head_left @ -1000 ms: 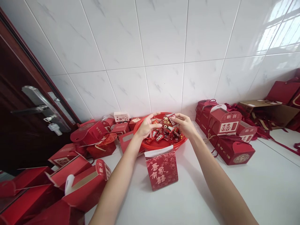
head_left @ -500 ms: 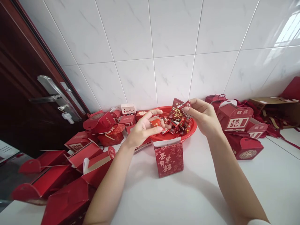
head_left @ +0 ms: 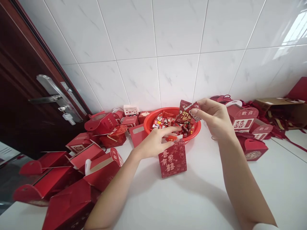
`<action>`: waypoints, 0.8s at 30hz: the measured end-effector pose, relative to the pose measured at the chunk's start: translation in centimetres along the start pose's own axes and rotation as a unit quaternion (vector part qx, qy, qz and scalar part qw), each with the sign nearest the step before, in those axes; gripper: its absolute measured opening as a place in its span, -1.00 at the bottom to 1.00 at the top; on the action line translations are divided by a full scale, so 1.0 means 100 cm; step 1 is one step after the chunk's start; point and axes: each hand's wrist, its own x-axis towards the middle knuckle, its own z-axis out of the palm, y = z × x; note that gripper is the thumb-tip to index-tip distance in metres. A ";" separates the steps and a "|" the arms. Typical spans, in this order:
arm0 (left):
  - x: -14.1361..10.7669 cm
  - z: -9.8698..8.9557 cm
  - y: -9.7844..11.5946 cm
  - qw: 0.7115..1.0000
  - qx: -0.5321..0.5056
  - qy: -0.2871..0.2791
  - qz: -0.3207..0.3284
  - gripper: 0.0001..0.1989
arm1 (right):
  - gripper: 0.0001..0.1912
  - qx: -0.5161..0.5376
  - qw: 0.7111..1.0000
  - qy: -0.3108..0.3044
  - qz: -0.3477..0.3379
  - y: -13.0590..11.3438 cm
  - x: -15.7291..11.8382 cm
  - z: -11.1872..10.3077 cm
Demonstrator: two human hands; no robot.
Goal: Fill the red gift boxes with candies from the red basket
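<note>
My right hand (head_left: 212,116) pinches a dark red candy packet (head_left: 185,112) above the right part of a red plastic basket (head_left: 150,118). Several wrapped candies (head_left: 161,121) lie in the basket. My left hand (head_left: 159,139) is at the top opening of a small red gift box (head_left: 173,161), its fingers closed on a small orange-red wrapped piece (head_left: 171,138). The box stands upright on the white table in front of the basket, with white and gold writing on its face.
Red gift boxes, some open (head_left: 103,167), crowd the left side. More boxes (head_left: 243,119) stack at the right, beside a cardboard box (head_left: 275,103) with dark red ribbons. A tiled wall (head_left: 177,76) rises behind; a dark door (head_left: 21,80) stands left.
My left hand has moved down and to the right, from over the basket to the box's opening. My right hand has shifted slightly right with its packet.
</note>
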 end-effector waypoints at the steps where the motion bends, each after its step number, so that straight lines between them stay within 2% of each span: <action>1: 0.000 -0.001 -0.001 1.000 0.013 -0.004 -0.007 -0.46 | -0.78 -0.003 1.000 -0.001 0.000 0.000 0.000 0.001; 5: 0.003 -0.005 -0.004 0.999 0.046 0.001 -0.003 -0.50 | -0.77 -0.012 1.000 -0.020 0.004 -0.002 0.000 0.003; 9: 0.005 -0.006 -0.007 0.997 0.066 0.031 0.030 -0.78 | -0.77 -0.007 0.999 -0.038 0.010 -0.004 -0.001 0.004; 12: 0.006 -0.008 -0.009 0.997 0.070 0.030 0.024 -0.95 | -0.75 -0.008 0.999 -0.047 0.016 -0.006 -0.002 0.005; 15: 0.005 -0.012 -0.012 0.997 0.076 0.006 0.013 -0.91 | -0.75 -0.013 0.998 -0.060 0.020 -0.007 -0.003 0.005; 18: 0.004 -0.016 -0.016 0.995 0.092 -0.026 0.015 -0.79 | -0.77 -0.017 0.997 -0.079 0.022 -0.007 -0.003 0.004; 24: 0.002 -0.021 -0.022 0.997 0.071 -0.028 0.002 -0.77 | -0.84 -0.051 0.991 -0.122 0.016 -0.004 -0.003 0.004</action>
